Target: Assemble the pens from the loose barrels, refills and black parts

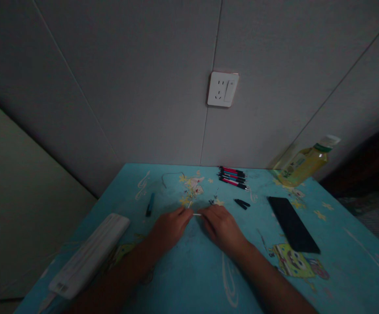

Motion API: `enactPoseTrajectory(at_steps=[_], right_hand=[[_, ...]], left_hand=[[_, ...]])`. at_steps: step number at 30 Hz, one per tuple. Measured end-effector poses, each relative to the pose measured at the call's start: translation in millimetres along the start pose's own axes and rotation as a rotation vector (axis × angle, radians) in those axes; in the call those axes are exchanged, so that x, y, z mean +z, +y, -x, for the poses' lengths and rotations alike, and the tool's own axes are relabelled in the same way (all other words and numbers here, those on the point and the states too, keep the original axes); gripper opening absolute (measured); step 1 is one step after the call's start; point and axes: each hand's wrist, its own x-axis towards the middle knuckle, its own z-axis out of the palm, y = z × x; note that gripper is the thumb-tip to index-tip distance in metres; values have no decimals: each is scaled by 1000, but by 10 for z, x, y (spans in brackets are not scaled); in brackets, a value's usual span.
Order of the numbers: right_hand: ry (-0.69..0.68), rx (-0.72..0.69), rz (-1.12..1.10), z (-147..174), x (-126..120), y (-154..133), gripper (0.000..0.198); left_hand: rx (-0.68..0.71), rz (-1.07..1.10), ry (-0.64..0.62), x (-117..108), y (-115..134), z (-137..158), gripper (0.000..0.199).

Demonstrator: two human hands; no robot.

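Observation:
A thin white pen refill [196, 214] spans the gap between my two hands over the middle of the table. My left hand [173, 226] is closed, pinching its left end between thumb and fingers. The right end is in my right hand [221, 224], whose fingers are curled and hide the tip. Another short pale stick [190, 203] shows just beyond my left fingertips; whether it touches them I cannot tell. Small dark parts [211, 202] lie just past my right hand. To the left is a blue and black pen barrel [150, 205]; black grip-like pieces [242, 203] lie to the right.
Several red, blue and black pens [233, 178] lie in a row near the wall. A long white box-like object [91, 255] is at left, a dark flat phone-like slab [292, 224] at right. A bottle of yellow liquid [304, 163] stands at the back right of the blue table [196, 279].

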Motion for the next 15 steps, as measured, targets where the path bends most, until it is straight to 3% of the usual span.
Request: enactPoseTrajectory(at_steps=[5, 11, 15], right_hand=[[7, 141, 56, 11, -29, 89, 22], [-50, -52, 78, 6, -16, 58, 19], [-23, 32, 44, -2, -45, 45, 18]], left_hand=[[-82, 80, 70, -27, -87, -14, 30], [71, 24, -49, 6, 0, 14, 27], [32, -28, -47, -30, 22, 7, 30]])
